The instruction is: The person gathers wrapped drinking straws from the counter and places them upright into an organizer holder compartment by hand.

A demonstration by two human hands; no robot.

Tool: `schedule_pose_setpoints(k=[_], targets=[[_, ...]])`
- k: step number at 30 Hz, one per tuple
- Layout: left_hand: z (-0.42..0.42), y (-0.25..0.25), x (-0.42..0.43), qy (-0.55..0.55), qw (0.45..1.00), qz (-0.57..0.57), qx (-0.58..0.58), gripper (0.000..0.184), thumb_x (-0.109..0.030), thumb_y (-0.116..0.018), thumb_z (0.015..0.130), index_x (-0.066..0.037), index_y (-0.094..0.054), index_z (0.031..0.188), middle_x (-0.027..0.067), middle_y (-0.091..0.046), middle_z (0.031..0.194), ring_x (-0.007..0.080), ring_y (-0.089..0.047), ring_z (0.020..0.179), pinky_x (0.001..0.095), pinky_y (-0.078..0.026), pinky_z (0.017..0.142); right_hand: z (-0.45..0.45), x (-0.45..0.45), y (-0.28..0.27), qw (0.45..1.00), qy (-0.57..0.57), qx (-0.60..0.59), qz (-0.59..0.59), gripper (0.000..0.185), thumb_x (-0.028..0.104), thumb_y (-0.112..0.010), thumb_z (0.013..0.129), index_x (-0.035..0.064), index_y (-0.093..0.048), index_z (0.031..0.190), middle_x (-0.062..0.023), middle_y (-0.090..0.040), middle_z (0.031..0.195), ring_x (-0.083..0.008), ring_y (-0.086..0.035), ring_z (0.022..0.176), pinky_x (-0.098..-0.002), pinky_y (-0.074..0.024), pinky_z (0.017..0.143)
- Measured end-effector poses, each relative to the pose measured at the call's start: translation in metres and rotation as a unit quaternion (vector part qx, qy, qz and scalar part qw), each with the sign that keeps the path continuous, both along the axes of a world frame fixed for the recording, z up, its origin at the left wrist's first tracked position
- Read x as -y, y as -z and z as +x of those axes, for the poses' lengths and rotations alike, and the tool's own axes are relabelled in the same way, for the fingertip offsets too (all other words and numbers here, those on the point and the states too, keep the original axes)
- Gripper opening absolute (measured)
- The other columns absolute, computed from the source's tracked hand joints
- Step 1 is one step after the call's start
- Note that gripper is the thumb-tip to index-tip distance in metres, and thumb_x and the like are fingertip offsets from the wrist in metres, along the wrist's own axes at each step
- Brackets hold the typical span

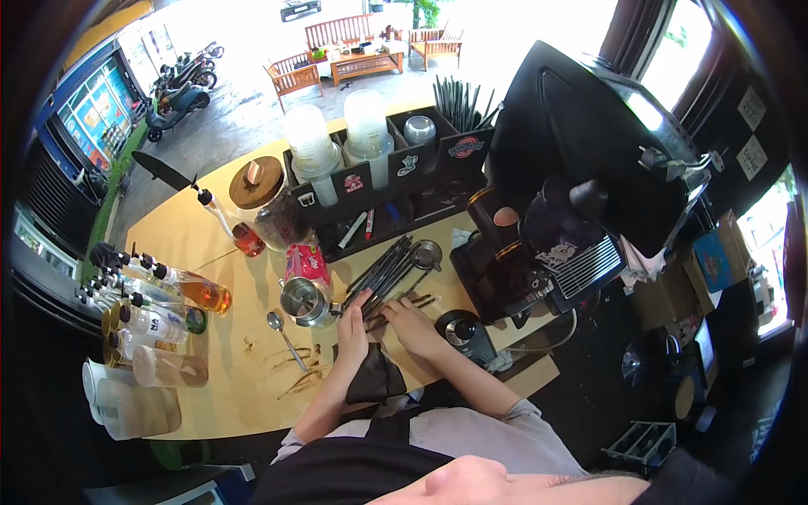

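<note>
And here are both hands, low on the loose bundle of thin black straws (376, 276) on the pale wooden worktop (244, 295)! The left hand (355, 333) lies along its near end, fingers straight and open. The right hand (410, 326) bends its fingers over the straws; grip or mere touch, can't tell. Just left sits the shiny metal pitcher (304, 301), a round metal strainer (426, 254) up right, dark cloth (375, 375) below.

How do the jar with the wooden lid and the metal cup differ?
The jar is closed with its wooden lid; the metal cup is open. The jar's sides are see-through, the metal cup's are shiny metal. The jar looks larger than the metal cup. Both stand on the table.
</note>
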State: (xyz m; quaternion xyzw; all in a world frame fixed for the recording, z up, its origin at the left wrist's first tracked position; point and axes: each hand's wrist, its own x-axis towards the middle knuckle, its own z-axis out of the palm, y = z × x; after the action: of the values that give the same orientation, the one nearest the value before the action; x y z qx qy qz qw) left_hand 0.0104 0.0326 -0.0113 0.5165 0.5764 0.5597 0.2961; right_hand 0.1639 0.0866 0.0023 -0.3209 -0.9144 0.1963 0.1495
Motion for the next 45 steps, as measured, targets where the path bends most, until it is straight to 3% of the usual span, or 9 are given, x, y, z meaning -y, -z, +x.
schedule_pose_setpoints(k=[5, 12, 14, 20, 30, 36, 39, 42, 45], targets=[[-0.005, -0.006, 0.006, 0.008, 1.0, -0.001, 0.002, 0.048, -0.026, -0.023, 0.102, 0.004, -0.057, 0.118, 0.0156, -0.057, 0.124, 0.0255, -0.048, 0.122, 0.034, -0.031, 0.105, -0.005, 0.007, 0.011, 0.992, 0.06, 0.062, 0.095, 0.02, 0.009, -0.05, 0.077, 0.003, -0.056, 0.095, -0.009, -0.052, 0.1, -0.0255, -0.051, 0.099, -0.0354, -0.0447, 0.084], [-0.005, -0.028, 0.015, 0.057, 0.998, 0.011, 0.031, 0.044, -0.024, -0.027, 0.101, 0.003, -0.059, 0.114, 0.0165, -0.059, 0.119, 0.0272, -0.051, 0.118, 0.0347, -0.034, 0.103, -0.013, 0.014, 0.02, 0.957, 0.095, 0.151, 0.228, 0.021, 0.017, -0.05, 0.077, 0.0034, -0.057, 0.091, -0.0078, -0.054, 0.096, -0.0233, -0.05, 0.1, -0.0334, -0.0404, 0.083], [-0.006, -0.032, 0.015, 0.065, 0.997, 0.02, 0.036, 0.043, -0.023, -0.028, 0.101, 0.004, -0.059, 0.113, 0.0164, -0.059, 0.119, 0.027, -0.052, 0.118, 0.0345, -0.034, 0.103, -0.016, 0.014, 0.025, 0.939, 0.116, 0.099, 0.308, 0.023, 0.018, -0.05, 0.077, 0.0033, -0.057, 0.093, -0.0093, -0.055, 0.102, -0.0248, -0.049, 0.105, -0.0428, -0.0364, 0.093], [-0.011, -0.029, 0.024, 0.086, 0.995, 0.028, 0.03, 0.043, -0.022, -0.028, 0.101, 0.004, -0.06, 0.112, 0.0162, -0.06, 0.118, 0.0268, -0.052, 0.117, 0.0343, -0.035, 0.102, -0.014, 0.015, 0.035, 0.931, 0.083, 0.085, 0.345, 0.026, 0.018, -0.049, 0.079, 0.0033, -0.059, 0.098, -0.0105, -0.054, 0.108, -0.0262, -0.046, 0.116, -0.0543, -0.0205, 0.107], [0.004, -0.024, 0.049, 0.143, 0.985, 0.051, 0.078, 0.046, -0.025, -0.027, 0.101, 0.005, -0.061, 0.11, 0.0167, -0.062, 0.114, 0.0261, -0.055, 0.113, 0.034, -0.036, 0.101, -0.018, 0.008, 0.04, 0.94, -0.003, 0.138, 0.313, 0.029, 0.021, -0.048, 0.081, 0.0027, -0.06, 0.101, -0.0117, -0.058, 0.106, -0.024, -0.05, 0.11, -0.0535, -0.0204, 0.109], [-0.002, -0.045, 0.048, 0.114, 0.978, 0.132, 0.117, 0.052, -0.027, -0.024, 0.101, 0.008, -0.061, 0.104, 0.019, -0.062, 0.111, 0.0295, -0.055, 0.111, 0.0367, -0.037, 0.1, -0.011, 0.004, 0.011, 0.933, 0.019, 0.125, 0.337, 0.021, 0.021, -0.049, 0.083, 0.0066, -0.06, 0.093, -0.0047, -0.059, 0.086, -0.0203, -0.054, 0.092, -0.0447, -0.0319, 0.1], [-0.006, -0.047, 0.043, 0.074, 0.973, 0.169, 0.14, 0.052, -0.028, -0.023, 0.101, 0.008, -0.061, 0.102, 0.0195, -0.062, 0.111, 0.0293, -0.055, 0.11, 0.0381, -0.037, 0.1, -0.005, 0.0, -0.02, 0.927, 0.0, 0.06, 0.369, 0.013, 0.021, -0.05, 0.08, 0.0098, -0.055, 0.084, -0.0023, -0.054, 0.079, -0.0185, -0.053, 0.083, -0.0377, -0.0383, 0.081], [-0.002, -0.048, 0.039, 0.037, 0.964, 0.215, 0.154, 0.052, -0.031, -0.024, 0.101, 0.006, -0.06, 0.102, 0.0197, -0.061, 0.112, 0.0284, -0.055, 0.11, 0.0383, -0.038, 0.098, 0.001, -0.006, -0.042, 0.922, 0.002, 0.062, 0.382, 0.012, 0.021, -0.05, 0.079, 0.01, -0.054, 0.084, -0.0025, -0.055, 0.08, -0.0183, -0.054, 0.084, -0.0373, -0.0393, 0.079], [0.002, -0.039, 0.037, 0.005, 0.94, 0.209, 0.271, 0.052, -0.033, -0.025, 0.101, 0.004, -0.061, 0.102, 0.0205, -0.061, 0.113, 0.0273, -0.055, 0.109, 0.0381, -0.039, 0.096, 0.011, -0.01, -0.063, 0.946, -0.002, 0.088, 0.313, 0.015, 0.021, -0.054, 0.083, 0.0085, -0.055, 0.09, -0.0044, -0.054, 0.082, -0.0197, -0.054, 0.083, -0.0348, -0.04, 0.075]])
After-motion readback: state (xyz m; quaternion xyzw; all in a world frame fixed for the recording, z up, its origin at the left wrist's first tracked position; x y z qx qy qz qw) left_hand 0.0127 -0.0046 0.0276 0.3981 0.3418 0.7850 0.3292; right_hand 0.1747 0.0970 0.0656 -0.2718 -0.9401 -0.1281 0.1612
